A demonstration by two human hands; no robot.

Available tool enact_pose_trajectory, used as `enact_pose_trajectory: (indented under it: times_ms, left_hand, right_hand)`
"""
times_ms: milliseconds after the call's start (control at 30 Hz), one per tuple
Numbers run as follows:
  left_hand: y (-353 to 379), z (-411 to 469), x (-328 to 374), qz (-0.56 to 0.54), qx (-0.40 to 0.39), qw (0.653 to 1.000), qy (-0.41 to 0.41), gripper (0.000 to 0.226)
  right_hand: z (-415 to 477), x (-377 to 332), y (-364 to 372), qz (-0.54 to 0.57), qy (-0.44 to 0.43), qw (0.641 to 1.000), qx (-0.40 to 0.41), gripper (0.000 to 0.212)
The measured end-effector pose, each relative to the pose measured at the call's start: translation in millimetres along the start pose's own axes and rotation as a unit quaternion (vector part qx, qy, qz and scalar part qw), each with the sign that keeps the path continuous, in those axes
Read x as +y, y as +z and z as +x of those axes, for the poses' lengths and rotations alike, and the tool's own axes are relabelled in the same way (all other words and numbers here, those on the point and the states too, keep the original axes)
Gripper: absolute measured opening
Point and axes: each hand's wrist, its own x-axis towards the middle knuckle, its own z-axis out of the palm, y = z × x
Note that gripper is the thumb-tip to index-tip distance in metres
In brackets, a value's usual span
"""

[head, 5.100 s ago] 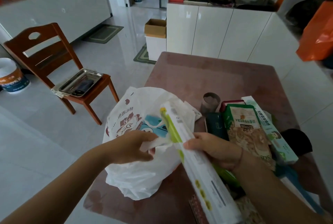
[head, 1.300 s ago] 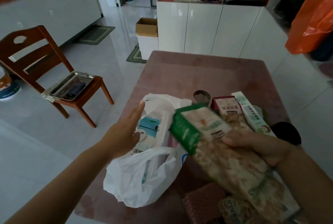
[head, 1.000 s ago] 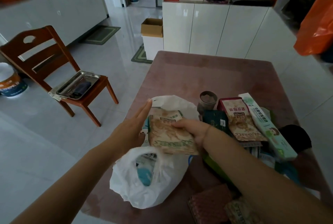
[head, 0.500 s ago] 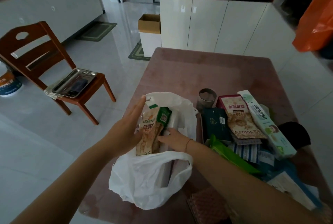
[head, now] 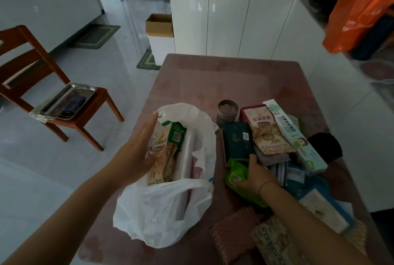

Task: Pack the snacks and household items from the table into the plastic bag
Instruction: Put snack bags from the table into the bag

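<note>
A white plastic bag (head: 162, 211) stands open on the pinkish table (head: 230, 81). Inside it are a green-topped snack packet (head: 164, 154) and a long white box (head: 183, 158). My left hand (head: 136, 154) presses flat, fingers apart, against the bag's left side and the snack packet. My right hand (head: 253, 177) closes on a bright green packet (head: 238, 177) in the pile to the bag's right. That pile also holds a dark green box (head: 237, 143), a red-topped nut packet (head: 264, 130) and a long white and green box (head: 296, 137).
A round tin (head: 227, 111) stands behind the pile. Brown packets (head: 234, 232) lie at the table's near edge. A wooden chair (head: 42, 85) with a metal tray (head: 68, 100) stands left. White cabinets (head: 234, 24) are beyond the table, an orange bag (head: 360, 11) at right.
My right hand has let go of the snack packet, left it in the bag and moved right onto the bright green packet. My left hand still steadies the bag.
</note>
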Motion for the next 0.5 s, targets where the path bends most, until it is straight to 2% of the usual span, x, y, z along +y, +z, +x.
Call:
enact_pose_trajectory:
  times_ms: [67, 167, 233, 300, 333, 400, 433, 500]
  left_hand:
    - [-4.0, 0.3, -1.8, 0.0, 0.004, 1.0, -0.007, 0.093]
    - [-10.1, 1.9, -5.3, -0.013, 0.011, 1.0, -0.019, 0.09]
    - [-13.1, 2.3, -8.1, -0.017, 0.012, 0.999, -0.036, 0.088]
    - [-17.4, 1.4, -11.6, -0.023, 0.011, 0.998, -0.052, 0.088]
    - [-20.0, 0.9, -13.6, -0.031, 0.008, 0.998, -0.055, 0.088]
    - [-25.3, 0.0, -17.2, -0.052, -0.005, 0.997, -0.061, 0.088]
    - [-27.7, -0.4, -18.2, -0.059, -0.011, 0.996, -0.061, 0.088]
    - [-31.3, -2.0, -19.0, -0.076, -0.018, 0.995, -0.059, 0.087]
  right_hand:
    - [1.7, -1.4, 10.9, -0.06, -0.002, 0.998, -0.015, 0.121]
    - [-5.0, 3.9, 8.3, -0.06, -0.023, 0.998, -0.013, 0.104]
    - [-7.9, 9.8, -12.4, 0.024, -0.028, 0.999, -0.012, 0.088]
    - [-6.4, 9.8, -38.6, 0.157, -0.049, 0.986, 0.01, 0.072]
    - [-6.8, 3.9, -52.5, 0.238, -0.063, 0.969, 0.021, 0.069]
    - [-9.5, -20.0, -76.3, 0.412, -0.101, 0.906, 0.005, 0.067]
    - [-10.3, -36.3, -83.5, 0.483, -0.113, 0.868, -0.022, 0.063]
    - [-14.2, -80.1, -86.9, 0.535, -0.11, 0.831, -0.107, 0.047]
